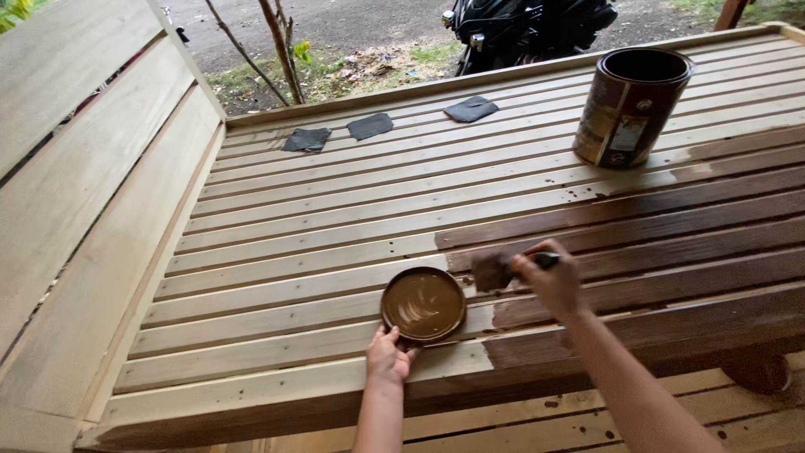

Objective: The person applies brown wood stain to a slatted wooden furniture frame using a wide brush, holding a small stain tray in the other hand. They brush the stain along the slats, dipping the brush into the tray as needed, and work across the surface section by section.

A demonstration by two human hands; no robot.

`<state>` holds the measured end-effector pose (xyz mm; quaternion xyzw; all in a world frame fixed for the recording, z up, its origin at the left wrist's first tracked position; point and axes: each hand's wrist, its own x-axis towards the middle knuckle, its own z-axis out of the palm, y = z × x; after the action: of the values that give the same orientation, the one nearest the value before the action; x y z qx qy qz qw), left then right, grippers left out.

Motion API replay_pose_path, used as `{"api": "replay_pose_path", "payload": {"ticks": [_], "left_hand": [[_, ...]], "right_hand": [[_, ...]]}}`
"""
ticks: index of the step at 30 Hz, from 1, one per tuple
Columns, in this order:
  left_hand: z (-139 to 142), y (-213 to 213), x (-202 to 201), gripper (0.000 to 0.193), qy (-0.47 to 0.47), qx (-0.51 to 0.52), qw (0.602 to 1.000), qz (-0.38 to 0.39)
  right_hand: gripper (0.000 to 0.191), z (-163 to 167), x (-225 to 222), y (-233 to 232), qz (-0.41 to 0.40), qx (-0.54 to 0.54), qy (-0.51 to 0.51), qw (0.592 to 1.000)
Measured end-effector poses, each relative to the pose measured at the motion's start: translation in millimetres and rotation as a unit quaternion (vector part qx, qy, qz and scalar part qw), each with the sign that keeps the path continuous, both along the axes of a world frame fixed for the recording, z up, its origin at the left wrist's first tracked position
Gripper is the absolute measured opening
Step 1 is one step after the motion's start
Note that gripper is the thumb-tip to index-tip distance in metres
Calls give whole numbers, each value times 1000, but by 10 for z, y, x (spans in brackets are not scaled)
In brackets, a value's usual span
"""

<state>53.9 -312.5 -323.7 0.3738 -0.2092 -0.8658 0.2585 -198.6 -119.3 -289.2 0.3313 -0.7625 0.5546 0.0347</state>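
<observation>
Holding the round lid [423, 304] by its near rim, my left hand [388, 356] has its fingers closed on the edge and keeps the lid flat on the slats, a shallow pool of brown stain swirled inside it. My right hand [553, 278] is wrapped around the dark handle of the brush [495, 271], whose bristles touch the wood just to the right of the lid. To do this stroke well, I judge I should run the bristles along the length of each slat, work stain into the grooves between them, and keep the lid level so the pool does not run over its edge. The slatted wooden bench [319, 243] is pale and bare on its left part, while the nearer slats to the right are dark brown and wet-looking, with a ragged boundary stepping back towards the far side. Small brown drips speck the bare wood. Farther off, to the right, the open stain can [629, 109] stands upright at the stained edge. Beyond it, three dark sandpaper sheets [370, 126] lie apart near the far rail.
</observation>
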Motion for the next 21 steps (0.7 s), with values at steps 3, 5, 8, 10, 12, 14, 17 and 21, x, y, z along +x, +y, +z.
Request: {"api": "replay_pose_path", "payload": {"ticks": [3,5,8,10,12,14,17,21], "left_hand": [[-10,-88,51,45,-29,1,999,21],[-14,-161,120,44,-44,-4,998,36],[-10,-251,259,44,-34,-10,998,44],[6,-319,356,44,-22,-20,999,46],[27,-356,467,43,-18,-21,998,50],[61,-404,549,43,-19,-15,998,56],[84,-483,664,42,-32,-12,998,61],[49,-608,775,44,-14,-17,999,45]], "right_hand": [[18,-186,-132,48,19,35,-40,998],[20,-190,-325,262,7,74,-24,997],[23,-50,-714,622,-36,122,73,989],[24,80,-911,797,-53,195,68,977],[26,174,-935,737,-74,230,57,969],[30,204,-759,503,-109,348,184,913],[36,75,-129,-202,-102,513,431,735],[30,-157,890,-970,-51,423,506,750]]}}
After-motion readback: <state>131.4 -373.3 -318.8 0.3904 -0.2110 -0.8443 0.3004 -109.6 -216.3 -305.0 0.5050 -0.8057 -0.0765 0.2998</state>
